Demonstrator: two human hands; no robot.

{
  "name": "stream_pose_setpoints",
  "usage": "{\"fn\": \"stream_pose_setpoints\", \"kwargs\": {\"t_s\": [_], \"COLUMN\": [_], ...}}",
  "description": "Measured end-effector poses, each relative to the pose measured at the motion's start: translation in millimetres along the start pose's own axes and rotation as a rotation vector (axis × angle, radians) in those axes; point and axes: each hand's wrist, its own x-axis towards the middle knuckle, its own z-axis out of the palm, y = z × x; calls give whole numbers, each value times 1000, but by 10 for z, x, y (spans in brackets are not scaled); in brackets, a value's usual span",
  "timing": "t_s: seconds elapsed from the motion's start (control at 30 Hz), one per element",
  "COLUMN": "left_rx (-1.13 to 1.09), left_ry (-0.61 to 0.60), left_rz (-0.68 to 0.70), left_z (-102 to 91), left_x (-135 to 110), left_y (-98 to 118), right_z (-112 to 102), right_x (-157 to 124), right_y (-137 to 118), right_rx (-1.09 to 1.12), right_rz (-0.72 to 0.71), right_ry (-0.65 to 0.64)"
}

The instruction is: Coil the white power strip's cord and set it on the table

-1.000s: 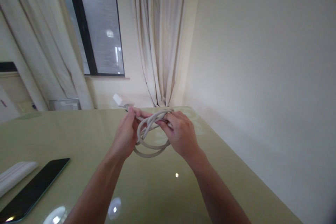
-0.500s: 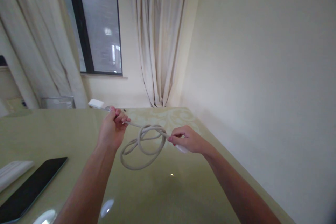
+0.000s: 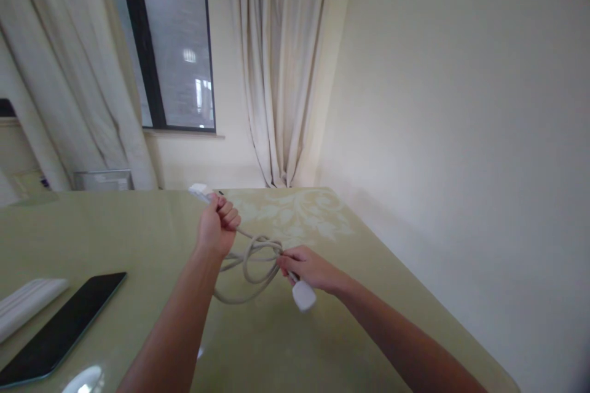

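A pale grey cable (image 3: 246, 261) hangs in loose, crossing loops between my hands, above the table. My left hand (image 3: 220, 224) is closed around one end of it, just below a white block-shaped connector (image 3: 200, 190) that sticks out past the thumb. On the other side, my right hand (image 3: 306, 267) pinches the cable where the loops cross. From under those fingers a rounded white plug (image 3: 304, 296) dangles at the cable's other end.
A glossy greenish table (image 3: 369, 319) lies beneath. At the left are a black tablet-like slab (image 3: 64, 328) and a white strip-shaped object (image 3: 30, 304). A wall (image 3: 461, 135) runs along the right edge; curtains (image 3: 286, 73) and a window (image 3: 177, 43) are behind.
Both hands have come closer together, the left moving right and the right moving left and down. The white plug now hangs in plain view below my right hand.
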Motion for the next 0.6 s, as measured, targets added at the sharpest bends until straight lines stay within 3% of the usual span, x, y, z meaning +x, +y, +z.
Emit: {"fn": "stream_pose_setpoints", "kwargs": {"t_s": [0.23, 0.3, 0.4, 0.6], "left_rx": [134, 302, 641, 1044], "left_ry": [16, -4, -22, 49], "left_rz": [64, 116, 174, 72], "left_z": [-192, -213, -285, -604], "left_x": [77, 85, 106, 218], "left_y": [71, 59, 6, -113], "right_z": [-264, -299, -271, -134], "right_x": [-254, -269, -196, 117], "right_y": [-176, -158, -38, 197], "right_rx": [-164, -209, -264, -328], "right_rz": [-117, -122, -97, 62], "right_ry": [-127, -121, -11, 182]}}
